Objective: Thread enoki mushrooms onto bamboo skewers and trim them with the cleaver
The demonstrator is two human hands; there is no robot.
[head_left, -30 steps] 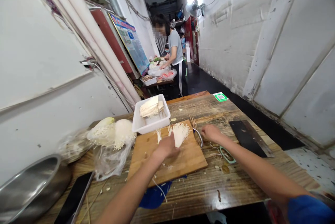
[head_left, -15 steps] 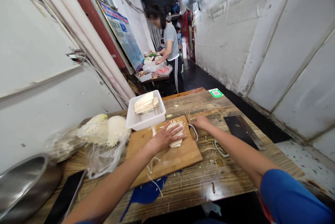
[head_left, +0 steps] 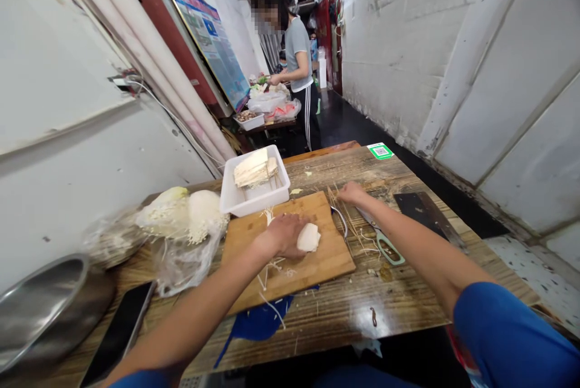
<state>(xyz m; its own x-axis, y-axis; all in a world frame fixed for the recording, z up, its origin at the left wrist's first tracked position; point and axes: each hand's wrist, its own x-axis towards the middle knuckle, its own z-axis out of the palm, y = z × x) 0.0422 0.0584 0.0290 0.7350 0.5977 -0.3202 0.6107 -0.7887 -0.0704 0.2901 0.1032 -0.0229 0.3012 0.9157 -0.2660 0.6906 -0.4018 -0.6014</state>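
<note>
I'm seeing a wooden worktop [head_left: 335,318] stretching away, a strip of bare wood opening between its near edge and the board. A steel bowl [head_left: 90,297] is crowding the left end, partly out of sight. The cutting board [head_left: 312,273] is lying slightly askew, its near edge overlapping something blue [head_left: 263,320]. Bagged mushrooms [head_left: 167,213] are taking up the room left of the board, while a white tub [head_left: 267,199] is standing just beyond its far edge, holding pale bundles [head_left: 256,169]. A phone [head_left: 120,333] is lying beside the bowl; a cleaver [head_left: 428,219] is lying flat towards the right edge — well apart from the board.

The left hand [head_left: 286,234] is lying over a mushroom bunch [head_left: 309,238] on the board, one blunt end showing past the fingers; I can't tell how tightly they're gripping. The right hand [head_left: 352,191] is hovering or resting at the far ends of some thin skewers [head_left: 335,197], its fingers folding inward — whether it's pinching one, I can't tell. Scissors [head_left: 395,262] are lying near that forearm, narrowing the gap towards the cleaver.
</note>
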